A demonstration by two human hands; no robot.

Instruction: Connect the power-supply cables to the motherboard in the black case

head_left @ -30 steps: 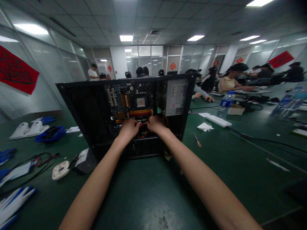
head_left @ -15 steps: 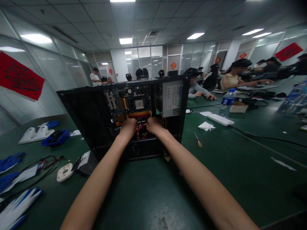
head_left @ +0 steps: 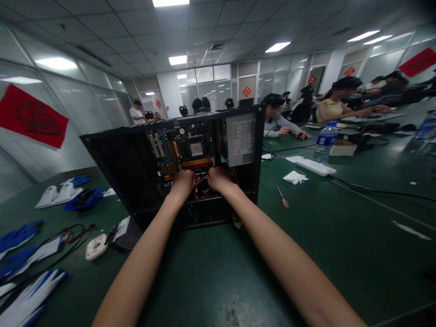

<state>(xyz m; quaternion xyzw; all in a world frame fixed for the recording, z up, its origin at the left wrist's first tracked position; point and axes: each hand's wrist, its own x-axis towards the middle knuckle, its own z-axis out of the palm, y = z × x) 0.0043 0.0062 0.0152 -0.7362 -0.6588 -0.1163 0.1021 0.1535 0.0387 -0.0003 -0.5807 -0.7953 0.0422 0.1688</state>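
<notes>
An open black computer case stands on the green table in front of me, its inside facing me. On its back wall sits a motherboard with slots, and a silver power supply fills the upper right corner. Both arms reach inside. My left hand is closed below the memory slots, its fingertips hidden. Beside it, my right hand is closed where a thin red cable runs to its fingertips. More red and yellow wires hang between and behind the hands.
A screwdriver, a crumpled tissue, a white power strip and a water bottle lie or stand to the right. At left are work gloves, a blue tray and a white round-cornered device. Other people sit beyond.
The view has shifted slightly, so the table items sit a little further right and the left-hand ones lower. Both hands stay at nearly the same spot inside the case.
</notes>
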